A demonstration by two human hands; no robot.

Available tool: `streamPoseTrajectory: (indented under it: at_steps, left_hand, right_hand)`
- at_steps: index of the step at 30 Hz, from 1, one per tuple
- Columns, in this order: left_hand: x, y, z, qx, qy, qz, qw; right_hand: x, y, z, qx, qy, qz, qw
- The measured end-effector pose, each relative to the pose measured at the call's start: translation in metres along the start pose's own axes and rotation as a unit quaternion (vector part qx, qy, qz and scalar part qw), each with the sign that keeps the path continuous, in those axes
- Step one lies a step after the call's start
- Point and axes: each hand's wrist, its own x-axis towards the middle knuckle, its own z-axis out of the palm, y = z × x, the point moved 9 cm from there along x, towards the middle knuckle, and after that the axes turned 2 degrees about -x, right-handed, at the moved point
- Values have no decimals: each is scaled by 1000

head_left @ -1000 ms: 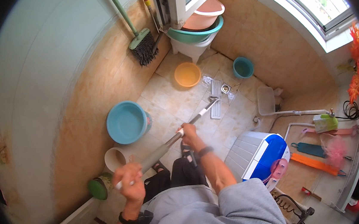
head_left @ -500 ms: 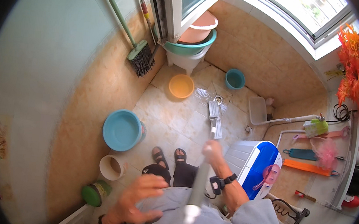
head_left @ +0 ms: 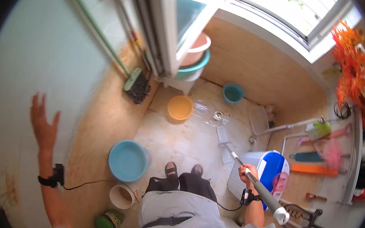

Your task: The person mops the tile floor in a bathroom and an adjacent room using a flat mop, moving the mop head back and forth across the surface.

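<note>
My right hand (head_left: 248, 174) is wrapped round the grey and white handle of a flat mop (head_left: 266, 197). The handle slants from the lower right down toward the floor. At its far end the pale mop head (head_left: 223, 136), with slotted panels and no cloth visible, rests on the tiles near the floor drain (head_left: 218, 116). Out to the left, my left hand (head_left: 44, 125) is raised with its fingers spread, holding nothing, in front of the pale wall. Beside my right hand stands a white and blue boxy appliance (head_left: 250, 177).
On the floor are a blue basin (head_left: 128, 161), an orange basin (head_left: 180, 108), a teal bucket (head_left: 233, 93), a clear tub (head_left: 258, 120), a whitish bucket (head_left: 122, 196) and a green container (head_left: 106, 223). A broom (head_left: 136, 87) leans left. Stacked basins (head_left: 196, 49) stand behind the open window.
My left hand has swung from in front of my body up and out to the left. The mop's upper end has tilted right, with my right hand still gripping it. The view has shifted.
</note>
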Motion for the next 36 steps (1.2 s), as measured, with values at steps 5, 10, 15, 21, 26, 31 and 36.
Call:
streamPoseTrajectory:
  at_steps: [5,10,15,21,26,31,36]
  left_hand:
    - [61,-78,9,224,103,19,969]
    - [84,-85,29,335,91,-37,937]
    - [81,-93,37,364,57,-78,927]
    - [79,-100,38,391,19,-84,916]
    - [93,-72,41,386,23,-63,920]
    - [92,-74,38,393,17,-71,917]
    - [89,-73,39,384,13,-66,921]
  right_hand:
    - [-12,-23,14,-2,10,-30,999]
    - [-16,-42,13,-64,-9,25,998]
    - [-11,-52,20,-62,73,35,995]
    - [0,-83,56,-96,59,63,992]
    - [7,-114,79,-49,19,104,993]
    - [11,-112,103,-13,51,114,992]
    - [19,-107,117,-3,82,120,989]
